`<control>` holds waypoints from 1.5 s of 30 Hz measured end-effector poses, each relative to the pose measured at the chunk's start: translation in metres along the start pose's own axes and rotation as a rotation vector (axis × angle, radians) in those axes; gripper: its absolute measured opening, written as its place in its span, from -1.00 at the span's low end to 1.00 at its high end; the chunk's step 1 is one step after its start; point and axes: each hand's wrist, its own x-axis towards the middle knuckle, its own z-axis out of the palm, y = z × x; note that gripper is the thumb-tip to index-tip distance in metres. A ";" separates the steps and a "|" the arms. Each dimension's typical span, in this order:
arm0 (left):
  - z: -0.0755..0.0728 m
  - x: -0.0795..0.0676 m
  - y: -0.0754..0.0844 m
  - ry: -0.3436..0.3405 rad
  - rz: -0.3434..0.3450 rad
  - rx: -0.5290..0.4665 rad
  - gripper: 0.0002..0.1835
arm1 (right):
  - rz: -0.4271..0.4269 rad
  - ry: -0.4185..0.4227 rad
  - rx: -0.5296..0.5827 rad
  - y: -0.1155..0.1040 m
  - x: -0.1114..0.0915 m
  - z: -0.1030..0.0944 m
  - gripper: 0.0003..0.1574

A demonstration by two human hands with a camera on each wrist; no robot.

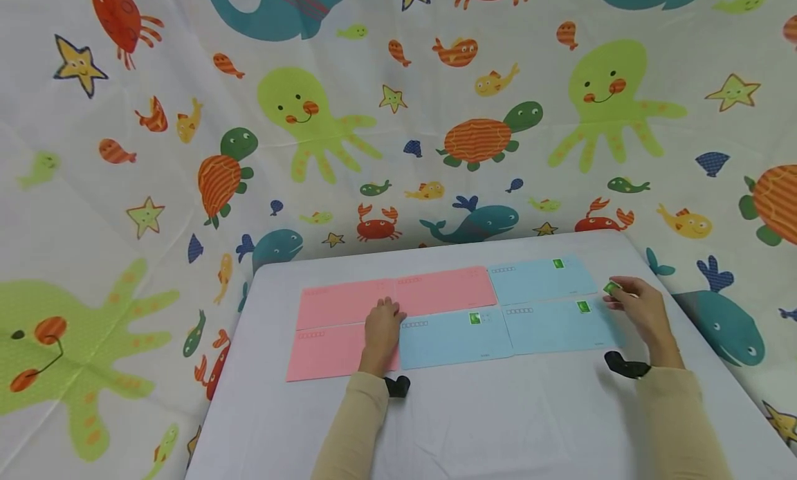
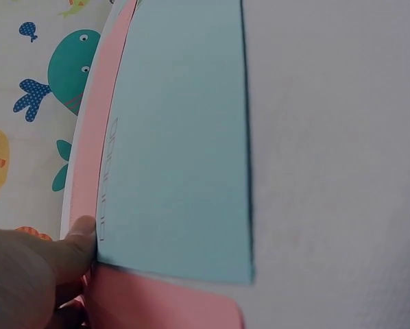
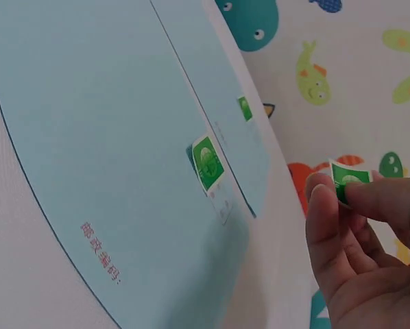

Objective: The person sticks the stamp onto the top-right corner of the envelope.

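In the head view, my right hand (image 1: 644,314) pinches a small green stamp (image 1: 611,287) between thumb and fingers, just off the right ends of the blue envelopes. The right wrist view shows this stamp (image 3: 345,177) held up at the fingertips. My left hand (image 1: 381,331) rests on the pink envelopes, its thumb beside the left end of a blue envelope (image 2: 184,157). Each blue envelope, the far one (image 1: 535,284), near middle one (image 1: 448,348) and near right one (image 1: 560,331), bears a green stamp. On the near right one, the stamp (image 3: 208,164) has a lifted edge.
Pink envelopes lie at the far left (image 1: 342,303), far middle (image 1: 448,293) and near left (image 1: 320,359), partly under my left hand. All lie in two rows on a white-covered table (image 1: 486,418). A curtain with sea animals (image 1: 349,210) hangs behind.
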 end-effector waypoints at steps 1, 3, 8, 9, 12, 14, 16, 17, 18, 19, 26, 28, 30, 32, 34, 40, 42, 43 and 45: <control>0.000 0.000 0.000 0.001 -0.004 -0.005 -0.59 | -0.009 0.005 0.004 -0.001 0.000 0.002 -0.33; 0.000 -0.001 0.000 0.002 -0.011 -0.017 -0.59 | -0.021 0.017 0.014 -0.005 -0.001 0.005 -0.30; -0.001 -0.001 0.000 0.006 -0.012 -0.028 -0.60 | -0.025 0.039 0.063 -0.014 0.001 0.013 -0.27; -0.001 -0.001 0.000 0.007 -0.009 -0.028 -0.60 | -0.026 0.042 0.072 -0.016 0.002 0.015 -0.27; -0.002 0.000 0.000 0.012 0.004 -0.014 -0.61 | -0.047 0.043 0.105 -0.022 0.002 0.021 -0.30; -0.002 0.000 0.000 0.013 0.011 -0.006 -0.62 | -0.061 0.037 0.116 -0.026 0.002 0.025 -0.32; -0.002 0.001 0.001 0.014 0.018 0.002 -0.63 | -0.082 0.030 0.119 -0.029 0.003 0.030 -0.34; -0.003 0.000 0.001 0.015 0.018 -0.002 -0.64 | -0.089 0.028 0.119 -0.031 0.003 0.032 -0.34; -0.003 0.000 0.001 0.014 0.015 -0.011 -0.64 | -0.096 0.024 0.118 -0.033 0.004 0.035 -0.34; -0.003 0.000 0.001 0.016 0.011 -0.020 -0.64 | -0.104 0.022 0.119 -0.034 0.004 0.037 -0.36; -0.002 -0.001 0.001 0.019 -0.025 -0.056 -0.63 | -0.125 0.016 0.149 -0.046 0.006 0.059 -0.43; -0.002 -0.001 0.001 0.017 -0.031 -0.064 -0.63 | -0.148 0.007 0.133 -0.049 0.007 0.065 -0.44; -0.002 -0.001 0.001 0.017 -0.026 -0.068 -0.63 | -0.160 0.003 0.142 -0.052 0.008 0.071 -0.46; -0.003 -0.001 0.001 0.018 -0.020 -0.065 -0.63 | -0.170 -0.005 0.152 -0.056 0.009 0.078 -0.48; -0.003 -0.002 0.001 0.017 -0.015 -0.066 -0.64 | -0.167 -0.014 0.158 -0.059 0.009 0.085 -0.50; -0.002 -0.003 0.001 0.005 -0.016 -0.069 -0.62 | -0.148 -0.042 0.142 -0.064 0.010 0.105 -0.49; -0.002 -0.004 0.000 -0.002 -0.022 -0.068 -0.61 | -0.148 -0.052 0.136 -0.065 0.010 0.111 -0.49; -0.002 -0.004 0.000 -0.001 -0.022 -0.065 -0.61 | -0.149 -0.055 0.133 -0.065 0.010 0.113 -0.49; -0.001 -0.004 0.000 -0.001 -0.018 -0.056 -0.61 | -0.150 -0.061 0.134 -0.067 0.010 0.119 -0.49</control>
